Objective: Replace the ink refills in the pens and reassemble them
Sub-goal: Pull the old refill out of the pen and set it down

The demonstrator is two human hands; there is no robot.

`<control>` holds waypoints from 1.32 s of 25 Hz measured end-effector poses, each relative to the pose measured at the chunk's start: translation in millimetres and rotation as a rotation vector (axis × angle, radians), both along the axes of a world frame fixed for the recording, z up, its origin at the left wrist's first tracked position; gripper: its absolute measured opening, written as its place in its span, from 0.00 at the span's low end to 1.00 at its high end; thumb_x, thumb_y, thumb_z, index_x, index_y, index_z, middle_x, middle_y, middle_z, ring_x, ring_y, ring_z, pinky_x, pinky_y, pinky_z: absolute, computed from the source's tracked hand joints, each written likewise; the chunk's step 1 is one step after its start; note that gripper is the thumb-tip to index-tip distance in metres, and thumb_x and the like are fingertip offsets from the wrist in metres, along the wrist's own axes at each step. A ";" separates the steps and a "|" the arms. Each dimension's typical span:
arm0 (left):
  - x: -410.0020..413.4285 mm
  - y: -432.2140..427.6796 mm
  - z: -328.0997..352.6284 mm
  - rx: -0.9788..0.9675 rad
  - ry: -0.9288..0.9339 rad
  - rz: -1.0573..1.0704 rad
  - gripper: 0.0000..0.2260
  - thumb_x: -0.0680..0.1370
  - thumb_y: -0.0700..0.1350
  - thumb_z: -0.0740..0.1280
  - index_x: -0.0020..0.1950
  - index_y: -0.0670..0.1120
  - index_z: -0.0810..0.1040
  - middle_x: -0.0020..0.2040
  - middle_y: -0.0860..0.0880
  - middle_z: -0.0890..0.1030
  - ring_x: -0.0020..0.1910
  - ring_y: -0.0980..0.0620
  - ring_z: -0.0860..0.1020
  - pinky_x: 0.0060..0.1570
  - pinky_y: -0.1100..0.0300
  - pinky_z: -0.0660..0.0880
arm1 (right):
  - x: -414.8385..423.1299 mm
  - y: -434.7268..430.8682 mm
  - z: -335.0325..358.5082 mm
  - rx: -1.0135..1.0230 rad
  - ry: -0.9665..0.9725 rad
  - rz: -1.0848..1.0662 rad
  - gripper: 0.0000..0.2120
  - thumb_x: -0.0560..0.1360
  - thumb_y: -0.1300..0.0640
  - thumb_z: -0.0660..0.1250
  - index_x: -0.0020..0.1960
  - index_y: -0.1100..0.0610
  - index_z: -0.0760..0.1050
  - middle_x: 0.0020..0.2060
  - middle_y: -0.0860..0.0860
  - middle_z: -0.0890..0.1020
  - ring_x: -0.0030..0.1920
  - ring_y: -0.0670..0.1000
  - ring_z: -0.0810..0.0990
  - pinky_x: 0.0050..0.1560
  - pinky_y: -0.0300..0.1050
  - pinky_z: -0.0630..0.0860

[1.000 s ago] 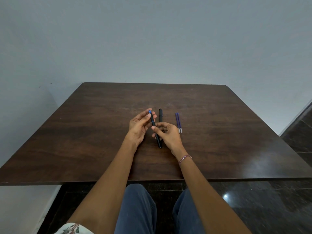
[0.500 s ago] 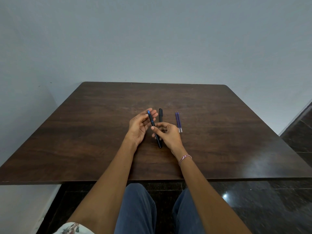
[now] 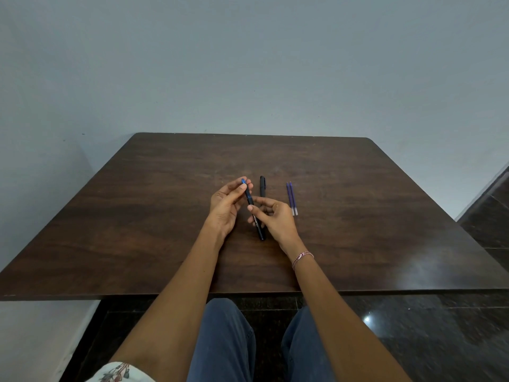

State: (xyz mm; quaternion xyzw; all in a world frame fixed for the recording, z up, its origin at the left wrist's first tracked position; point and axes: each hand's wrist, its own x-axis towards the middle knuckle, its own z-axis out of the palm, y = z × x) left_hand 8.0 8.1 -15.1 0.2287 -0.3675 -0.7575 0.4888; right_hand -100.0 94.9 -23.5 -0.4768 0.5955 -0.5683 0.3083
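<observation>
Dark wooden bench [image 3: 132, 221] fills mid-frame, grey wall behind it. Just left of centre, left hand [image 3: 224, 209]: palm turned inward, fingers curled, thumb and fingertips pinching the blue upper end of the blue-tipped pen [image 3: 250, 199]. Pen slants from upper left down to lower right, with pale print along the dark barrel; its lower end is close over the bench, contact not clear. Right hand [image 3: 278, 219], at centre: thumb and forefinger pinch the same barrel about halfway along, other fingers loosely curled behind it. Black pen [image 3: 262, 186] lies flat on the bench just beyond the hands, pointing away, its near end hidden behind the right hand's fingers. Right of it and apart, two purple refills [image 3: 290, 197] lie side by side, touching, pale ends toward the person. Beaded bracelet [image 3: 302, 257] on the right wrist. Blue trousers [image 3: 225, 340] at lower centre, glossy dark floor [image 3: 418, 340] at lower right.
</observation>
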 end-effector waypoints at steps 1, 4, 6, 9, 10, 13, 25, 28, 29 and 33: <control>0.1 -0.3 -0.2 -0.006 0.002 0.006 0.08 0.75 0.31 0.66 0.51 0.41 0.80 0.46 0.47 0.85 0.47 0.52 0.84 0.46 0.63 0.80 | 0.0 0.3 0.4 -0.003 0.000 0.001 0.15 0.74 0.56 0.72 0.60 0.56 0.77 0.32 0.49 0.84 0.33 0.43 0.83 0.33 0.31 0.75; 0.4 0.1 0.3 -0.014 -0.006 0.037 0.08 0.74 0.31 0.67 0.49 0.42 0.80 0.43 0.47 0.85 0.45 0.53 0.84 0.46 0.63 0.80 | 0.8 1.6 2.3 -0.014 -0.007 0.009 0.12 0.74 0.57 0.71 0.57 0.52 0.77 0.32 0.49 0.84 0.33 0.43 0.82 0.33 0.31 0.75; 0.1 0.5 1.1 -0.020 -0.026 0.070 0.08 0.73 0.31 0.69 0.48 0.43 0.80 0.41 0.49 0.84 0.42 0.54 0.83 0.44 0.64 0.79 | 1.1 2.3 3.5 -0.012 -0.006 0.015 0.10 0.74 0.57 0.71 0.54 0.49 0.77 0.32 0.50 0.84 0.33 0.43 0.83 0.33 0.31 0.75; -1.2 1.2 2.9 -0.033 -0.073 0.112 0.09 0.72 0.32 0.70 0.46 0.45 0.77 0.40 0.50 0.82 0.41 0.55 0.82 0.43 0.64 0.79 | 1.4 3.2 5.2 0.012 0.019 0.023 0.10 0.74 0.56 0.71 0.54 0.51 0.78 0.32 0.50 0.84 0.32 0.42 0.83 0.33 0.30 0.74; -1.7 1.4 3.2 -0.038 -0.082 0.118 0.09 0.72 0.32 0.70 0.46 0.45 0.77 0.41 0.50 0.81 0.42 0.55 0.81 0.43 0.65 0.78 | 1.5 3.3 5.5 0.019 0.033 0.024 0.10 0.74 0.56 0.71 0.55 0.53 0.78 0.32 0.50 0.84 0.32 0.42 0.83 0.33 0.30 0.74; -1.8 1.6 3.0 -0.030 -0.065 0.078 0.06 0.75 0.35 0.68 0.48 0.45 0.77 0.43 0.49 0.81 0.44 0.53 0.80 0.42 0.65 0.79 | 2.4 4.0 6.4 0.009 0.048 0.015 0.09 0.74 0.56 0.71 0.53 0.51 0.77 0.32 0.51 0.84 0.32 0.43 0.83 0.31 0.32 0.75; -1.5 3.0 3.1 -0.068 -0.054 0.044 0.09 0.74 0.32 0.68 0.52 0.43 0.80 0.41 0.48 0.85 0.42 0.54 0.84 0.41 0.65 0.79 | 2.6 2.6 5.0 -0.035 0.054 0.002 0.07 0.74 0.57 0.71 0.51 0.51 0.76 0.30 0.50 0.83 0.29 0.42 0.81 0.29 0.34 0.73; -2.8 3.2 4.8 -0.051 -0.086 0.109 0.09 0.72 0.33 0.70 0.49 0.44 0.80 0.40 0.50 0.84 0.39 0.55 0.82 0.38 0.67 0.78 | 3.9 2.5 4.4 -0.049 0.076 0.003 0.08 0.74 0.57 0.71 0.52 0.53 0.76 0.29 0.50 0.83 0.29 0.42 0.81 0.29 0.33 0.74; -2.8 3.2 5.1 -0.045 -0.096 0.123 0.09 0.72 0.33 0.70 0.48 0.44 0.80 0.41 0.50 0.82 0.40 0.55 0.81 0.37 0.68 0.77 | 4.3 2.7 4.3 -0.049 0.085 0.006 0.08 0.74 0.57 0.71 0.52 0.52 0.76 0.29 0.49 0.83 0.29 0.42 0.81 0.29 0.33 0.74; -3.1 4.3 7.0 -0.034 -0.108 0.157 0.08 0.72 0.33 0.70 0.45 0.45 0.79 0.41 0.52 0.81 0.40 0.56 0.78 0.38 0.66 0.74 | 4.2 3.6 3.7 -0.043 0.124 0.019 0.08 0.74 0.55 0.71 0.51 0.47 0.76 0.29 0.48 0.84 0.31 0.42 0.83 0.31 0.32 0.75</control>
